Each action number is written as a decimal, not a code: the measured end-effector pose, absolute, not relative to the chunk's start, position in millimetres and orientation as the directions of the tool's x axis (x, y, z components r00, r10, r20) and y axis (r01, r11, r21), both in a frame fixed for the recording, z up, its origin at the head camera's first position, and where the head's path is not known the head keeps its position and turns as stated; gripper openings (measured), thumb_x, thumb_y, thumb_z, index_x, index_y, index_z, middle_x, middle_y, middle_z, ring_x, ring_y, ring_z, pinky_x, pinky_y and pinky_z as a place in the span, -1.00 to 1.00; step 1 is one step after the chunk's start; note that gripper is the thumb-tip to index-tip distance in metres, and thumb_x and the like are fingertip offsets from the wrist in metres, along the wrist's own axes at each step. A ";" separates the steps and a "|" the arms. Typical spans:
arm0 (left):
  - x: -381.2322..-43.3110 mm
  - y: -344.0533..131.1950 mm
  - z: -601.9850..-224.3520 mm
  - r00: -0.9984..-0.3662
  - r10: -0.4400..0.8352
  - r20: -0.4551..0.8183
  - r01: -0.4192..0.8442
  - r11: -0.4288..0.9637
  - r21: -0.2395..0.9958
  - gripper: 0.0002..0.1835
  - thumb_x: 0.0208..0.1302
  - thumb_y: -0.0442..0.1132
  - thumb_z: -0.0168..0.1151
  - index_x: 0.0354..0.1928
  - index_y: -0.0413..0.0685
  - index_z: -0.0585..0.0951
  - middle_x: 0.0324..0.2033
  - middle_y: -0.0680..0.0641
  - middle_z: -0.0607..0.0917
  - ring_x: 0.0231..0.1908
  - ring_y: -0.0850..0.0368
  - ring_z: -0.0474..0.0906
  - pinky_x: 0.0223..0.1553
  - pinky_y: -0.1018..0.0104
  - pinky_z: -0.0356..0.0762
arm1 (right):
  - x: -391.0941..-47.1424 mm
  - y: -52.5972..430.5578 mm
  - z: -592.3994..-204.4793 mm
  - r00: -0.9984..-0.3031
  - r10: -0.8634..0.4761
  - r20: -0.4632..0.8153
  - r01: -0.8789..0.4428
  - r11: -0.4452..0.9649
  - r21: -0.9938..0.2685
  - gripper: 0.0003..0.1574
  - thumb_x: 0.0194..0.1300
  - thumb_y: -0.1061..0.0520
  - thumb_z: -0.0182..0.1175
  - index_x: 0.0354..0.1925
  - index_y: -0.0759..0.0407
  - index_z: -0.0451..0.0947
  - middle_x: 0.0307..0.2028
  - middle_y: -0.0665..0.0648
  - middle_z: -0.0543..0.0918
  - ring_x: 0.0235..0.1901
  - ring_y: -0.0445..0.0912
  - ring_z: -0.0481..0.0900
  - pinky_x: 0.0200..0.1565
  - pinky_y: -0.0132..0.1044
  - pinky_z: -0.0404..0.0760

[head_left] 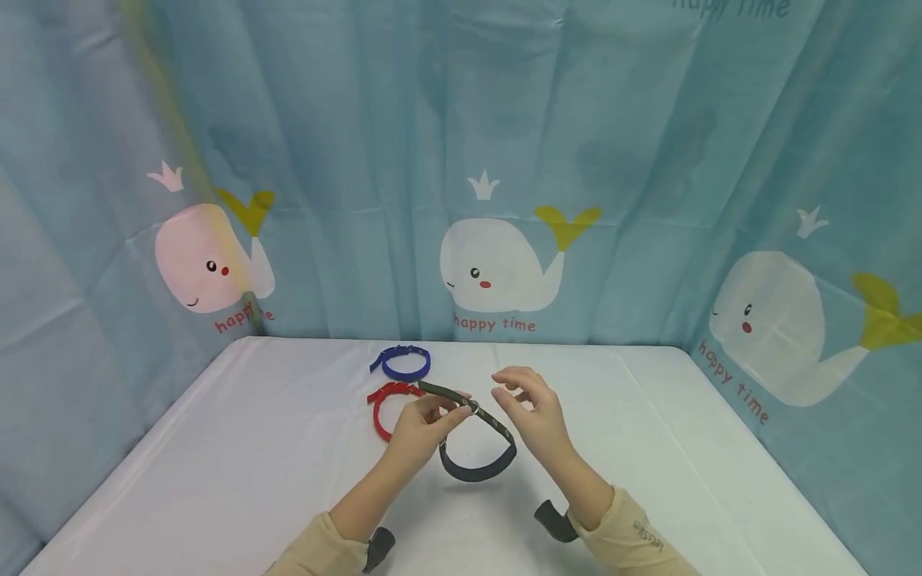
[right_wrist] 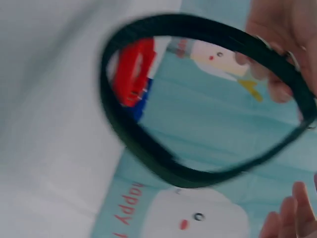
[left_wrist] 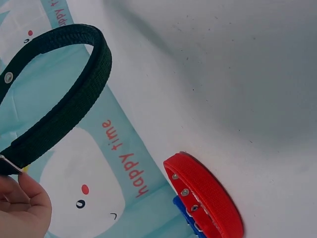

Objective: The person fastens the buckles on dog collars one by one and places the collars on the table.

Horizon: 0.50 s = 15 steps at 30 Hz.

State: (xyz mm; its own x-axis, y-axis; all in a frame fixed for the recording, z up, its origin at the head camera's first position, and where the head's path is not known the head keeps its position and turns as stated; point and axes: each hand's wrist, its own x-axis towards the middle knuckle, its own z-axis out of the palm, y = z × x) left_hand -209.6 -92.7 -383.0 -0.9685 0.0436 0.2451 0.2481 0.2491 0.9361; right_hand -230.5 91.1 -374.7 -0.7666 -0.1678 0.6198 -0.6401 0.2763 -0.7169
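Observation:
Held up over the table is a dark green collar (head_left: 479, 474), fastened into a loop, with metal eyelets and a metal buckle. My left hand (head_left: 418, 436) pinches it at the buckle between thumb and fingers, and the strap's free end sticks out past them. In the left wrist view the collar's (left_wrist: 74, 106) wide band hangs clear of the white surface. My right hand (head_left: 540, 420) hovers just right of the loop, fingers loosely bent and holding nothing. The right wrist view shows the collar (right_wrist: 198, 178) with a visible gap to the right fingertips (right_wrist: 287, 213).
A red collar (head_left: 379, 422) lies on the white table (head_left: 216, 464), behind and left of the left hand. Beyond it lies a blue collar (head_left: 406, 377) near the table's back edge. A light blue curtain (head_left: 389, 160) with whale prints surrounds the back and sides.

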 end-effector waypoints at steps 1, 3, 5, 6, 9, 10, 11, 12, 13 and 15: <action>-209.4 -92.1 -383.2 -0.968 0.058 0.243 0.250 0.255 0.934 -0.78 0.21 -0.21 0.37 -0.13 -0.11 0.73 -0.47 0.03 0.54 -0.57 0.17 0.27 -0.58 0.43 0.23 | -231.3 90.8 -370.4 -0.766 -0.198 0.611 -0.642 0.280 -0.714 -0.77 0.23 0.31 0.27 -0.11 0.31 0.64 -0.05 0.19 0.62 -0.05 0.02 0.48 -0.08 -0.08 0.50; -208.6 -90.6 -383.4 -0.966 0.090 0.243 0.258 0.260 0.930 -0.81 0.21 -0.20 0.36 -0.18 -0.13 0.72 -0.52 0.04 0.50 -0.58 0.18 0.27 -0.58 0.42 0.22 | -232.2 89.7 -361.9 -0.767 -0.274 0.580 -0.641 0.293 -0.709 -0.72 0.23 0.27 0.28 -0.06 0.29 0.64 0.03 0.19 0.58 0.07 0.08 0.41 0.00 0.05 0.45; -208.1 -88.6 -383.6 -0.962 0.123 0.245 0.269 0.263 0.926 -0.82 0.23 -0.18 0.35 -0.24 -0.16 0.70 -0.54 0.04 0.48 -0.58 0.17 0.28 -0.57 0.41 0.24 | -233.2 88.3 -354.4 -0.766 -0.353 0.537 -0.637 0.309 -0.706 -0.68 0.23 0.24 0.30 -0.02 0.28 0.64 0.08 0.20 0.55 0.15 0.12 0.34 0.05 0.12 0.39; -207.8 -87.5 -383.8 -0.959 0.138 0.249 0.278 0.267 0.923 -0.81 0.23 -0.17 0.34 -0.27 -0.17 0.68 -0.55 0.04 0.47 -0.58 0.17 0.28 -0.57 0.40 0.24 | -233.6 87.8 -351.3 -0.763 -0.388 0.517 -0.637 0.315 -0.703 -0.66 0.23 0.23 0.31 -0.01 0.28 0.64 0.09 0.20 0.54 0.16 0.13 0.33 0.06 0.14 0.38; -206.6 -83.8 -385.0 -0.955 0.171 0.241 0.282 0.279 0.918 -0.80 0.25 -0.15 0.33 -0.29 -0.17 0.67 -0.54 0.03 0.48 -0.56 0.17 0.28 -0.56 0.40 0.26 | -234.4 86.8 -343.1 -0.744 -0.473 0.472 -0.647 0.334 -0.685 -0.67 0.22 0.20 0.32 -0.03 0.27 0.66 0.06 0.20 0.53 0.14 0.13 0.33 0.04 0.11 0.38; -206.1 -82.7 -385.6 -0.955 0.180 0.237 0.281 0.284 0.917 -0.80 0.25 -0.15 0.32 -0.28 -0.17 0.68 -0.52 0.04 0.49 -0.56 0.17 0.29 -0.55 0.41 0.27 | -234.5 86.7 -340.9 -0.739 -0.493 0.459 -0.650 0.341 -0.680 -0.68 0.21 0.20 0.33 -0.05 0.27 0.67 0.03 0.20 0.54 0.11 0.12 0.33 0.03 0.08 0.39; -205.8 -81.7 -386.4 -0.954 0.186 0.234 0.281 0.291 0.915 -0.80 0.26 -0.15 0.32 -0.26 -0.17 0.69 -0.52 0.04 0.50 -0.55 0.18 0.29 -0.55 0.41 0.27 | -234.5 86.7 -339.0 -0.733 -0.513 0.447 -0.653 0.349 -0.672 -0.71 0.21 0.19 0.34 -0.08 0.27 0.68 0.00 0.18 0.54 0.08 0.11 0.34 0.00 0.04 0.39; -205.1 -80.8 -386.7 -0.954 0.190 0.233 0.282 0.294 0.913 -0.80 0.26 -0.15 0.32 -0.24 -0.17 0.70 -0.52 0.04 0.51 -0.55 0.18 0.29 -0.55 0.42 0.28 | -234.7 87.0 -337.6 -0.728 -0.530 0.434 -0.656 0.356 -0.666 -0.74 0.20 0.19 0.34 -0.12 0.26 0.69 -0.03 0.16 0.54 0.05 0.08 0.34 -0.02 -0.01 0.40; -204.8 -80.1 -387.2 -0.954 0.192 0.229 0.279 0.296 0.914 -0.80 0.26 -0.16 0.32 -0.22 -0.16 0.70 -0.52 0.04 0.50 -0.54 0.18 0.30 -0.55 0.42 0.28 | -234.6 87.4 -336.3 -0.723 -0.547 0.422 -0.660 0.364 -0.658 -0.76 0.19 0.19 0.35 -0.15 0.25 0.70 -0.06 0.14 0.55 0.02 0.06 0.35 -0.05 -0.04 0.40; -204.0 -79.3 -387.6 -0.952 0.198 0.232 0.283 0.292 0.914 -0.79 0.26 -0.18 0.32 -0.18 -0.17 0.71 -0.53 0.02 0.48 -0.55 0.18 0.29 -0.55 0.41 0.27 | -234.2 88.5 -334.8 -0.717 -0.572 0.399 -0.662 0.378 -0.647 -0.80 0.18 0.20 0.36 -0.20 0.24 0.72 -0.12 0.09 0.55 -0.04 0.02 0.34 -0.09 -0.13 0.39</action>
State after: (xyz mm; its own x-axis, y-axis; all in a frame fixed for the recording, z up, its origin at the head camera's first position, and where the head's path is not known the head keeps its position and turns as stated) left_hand -204.0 -79.3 -387.6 -0.9525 0.1978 0.2316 0.2829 0.2924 0.9135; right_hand -234.2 88.5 -334.8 -0.7168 -0.5716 0.3992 -0.6619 0.3779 -0.6474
